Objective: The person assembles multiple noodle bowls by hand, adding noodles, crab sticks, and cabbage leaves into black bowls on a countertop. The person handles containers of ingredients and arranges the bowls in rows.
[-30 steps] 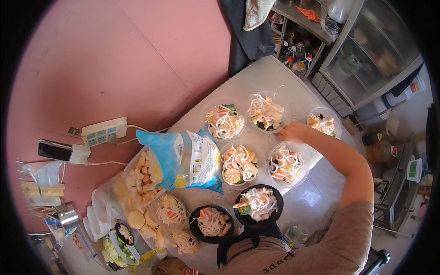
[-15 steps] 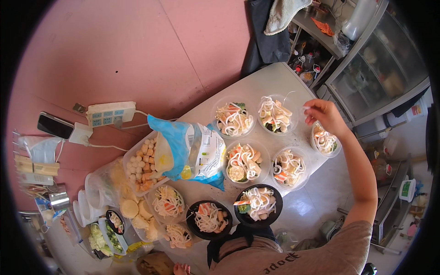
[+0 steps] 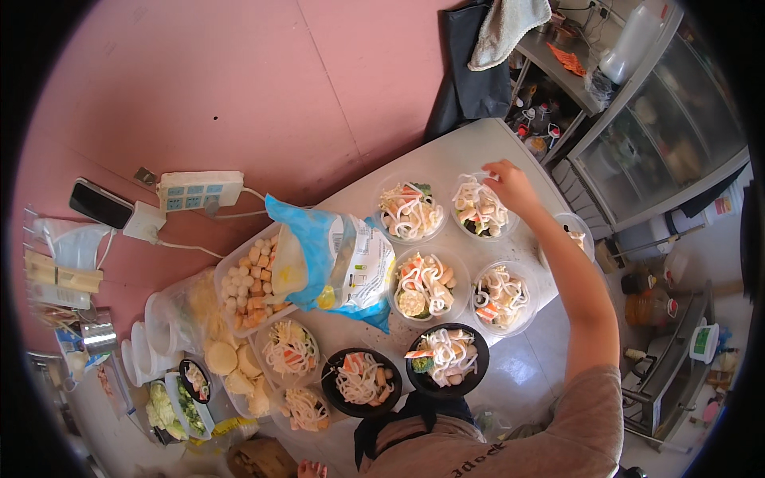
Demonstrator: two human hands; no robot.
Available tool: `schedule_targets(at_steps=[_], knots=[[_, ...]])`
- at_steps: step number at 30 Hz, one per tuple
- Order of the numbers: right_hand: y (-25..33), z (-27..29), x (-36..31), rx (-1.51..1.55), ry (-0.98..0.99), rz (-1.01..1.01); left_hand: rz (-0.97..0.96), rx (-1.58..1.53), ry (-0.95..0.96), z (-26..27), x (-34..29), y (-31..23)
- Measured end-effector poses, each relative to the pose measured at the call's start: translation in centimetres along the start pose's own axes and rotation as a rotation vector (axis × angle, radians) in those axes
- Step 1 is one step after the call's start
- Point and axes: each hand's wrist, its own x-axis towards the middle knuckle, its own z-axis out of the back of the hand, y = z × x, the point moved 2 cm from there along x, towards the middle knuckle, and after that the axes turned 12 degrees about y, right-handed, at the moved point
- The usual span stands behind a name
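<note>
Grey-brown sleeve (image 3: 588,410) on the right; right hand (image 3: 504,183) is at the far-right rim of the back-row clear plastic bowl (image 3: 510,229), fingers curled down. Can't tell if they pinch anything. Its thick white noodles (image 3: 476,196) lie just left of and below the fingertips; round heap, no long axis. Left hand (image 3: 311,469) is well apart at the lower edge, grip unclear. Blue-and-white bag (image 3: 344,267) lies further left, between the two.

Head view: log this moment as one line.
right hand: at rim of clear noodle bowl | left hand: at lower edge, grip unclear | blue-white bag: left of that bowl
</note>
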Motion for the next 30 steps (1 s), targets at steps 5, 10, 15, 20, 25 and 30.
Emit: schedule_targets(at_steps=[5,10,15,20,25,30], knots=[[2.5,-2.8,4.7,-0.378,0.175,-0.04,0.157,-0.611,-0.226,0.0,-1.7,0.3],[-1.8,-3.1,6.1,-0.115,0.351,0.085,0.299,-0.762,-0.543,-4.9,-1.3,-8.2],[-1.3,-1.4,2.2,-0.165,0.176,0.414,-0.077,0.112,-0.076,-2.6,-4.1,0.9],[-1.6,4.5,-1.6,-0.176,0.011,0.362,0.29,-0.867,-0.512,-3.7,-4.2,1.7],[0.6,5.2,-4.7,0.122,-0.19,0.182,0.345,-0.726,-0.759,-4.1,0.5,-3.4],[7.7,-0.6,-9.2,0.164,-0.051,0.334,0.16,-0.254,-0.948,-0.4,1.9,-8.8]])
